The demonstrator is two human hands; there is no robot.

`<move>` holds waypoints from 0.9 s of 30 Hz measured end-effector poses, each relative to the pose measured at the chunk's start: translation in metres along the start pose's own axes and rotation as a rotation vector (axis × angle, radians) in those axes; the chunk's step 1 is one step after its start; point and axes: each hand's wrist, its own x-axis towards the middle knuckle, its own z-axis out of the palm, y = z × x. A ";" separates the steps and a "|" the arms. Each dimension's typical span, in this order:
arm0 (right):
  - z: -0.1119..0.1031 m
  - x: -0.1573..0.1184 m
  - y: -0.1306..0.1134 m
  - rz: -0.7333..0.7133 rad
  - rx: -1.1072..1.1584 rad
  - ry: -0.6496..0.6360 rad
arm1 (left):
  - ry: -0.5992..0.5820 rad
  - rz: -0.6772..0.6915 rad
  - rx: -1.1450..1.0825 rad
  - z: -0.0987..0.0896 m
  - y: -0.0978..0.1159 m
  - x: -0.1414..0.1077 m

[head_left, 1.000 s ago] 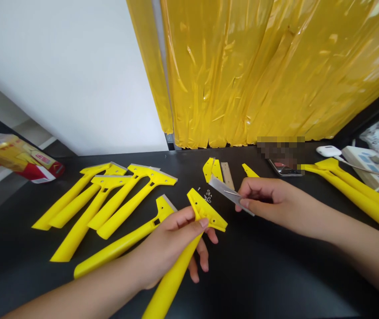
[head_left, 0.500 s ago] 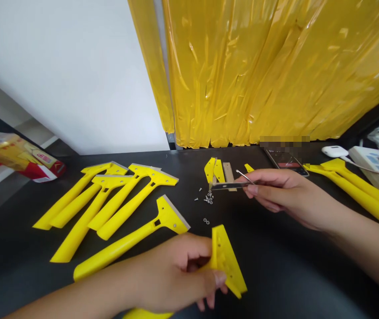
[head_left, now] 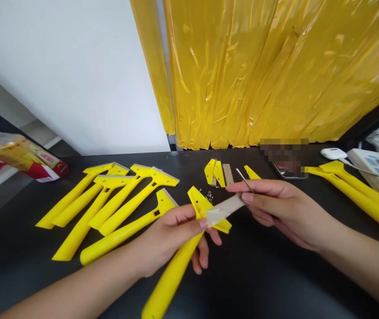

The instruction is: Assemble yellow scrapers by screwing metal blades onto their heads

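My left hand (head_left: 172, 235) is closed round the neck of a yellow scraper handle (head_left: 177, 274), its wide head tilted up to the right. A pale, flat blade strip (head_left: 225, 210) lies across that head, one end by my left thumb. My right hand (head_left: 282, 204) pinches the strip's other end. A thin metal rod, like a small screwdriver (head_left: 243, 178), also sticks up from my right fingers; its other end is hidden. Just behind the strip are small screws and nuts (head_left: 209, 195). Yellow clamp plates (head_left: 219, 173) and another blade strip (head_left: 228, 174) lie beyond them.
Several yellow scrapers with blades (head_left: 109, 199) lie at the left on the black table. A drink bottle (head_left: 29, 155) rests on its side at far left. At right are a phone (head_left: 291, 172), more yellow handles (head_left: 352, 190) and a power strip (head_left: 372, 164).
My left hand has raised the scraper handle and turned its head towards the right hand. The right hand has lowered slightly, and the strip now overlaps the head, showing its pale flat face.
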 end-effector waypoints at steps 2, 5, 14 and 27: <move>0.008 0.000 0.005 -0.030 -0.027 0.047 | 0.016 0.011 -0.051 0.008 -0.003 -0.002; 0.015 -0.001 0.007 -0.075 -0.152 0.084 | 0.031 0.002 -0.067 0.012 -0.005 -0.004; 0.018 -0.002 0.002 -0.060 -0.414 -0.046 | 0.161 0.061 -0.100 0.012 -0.001 -0.001; 0.015 -0.002 0.004 0.094 -0.344 -0.262 | 0.244 -0.011 0.038 0.009 -0.001 -0.003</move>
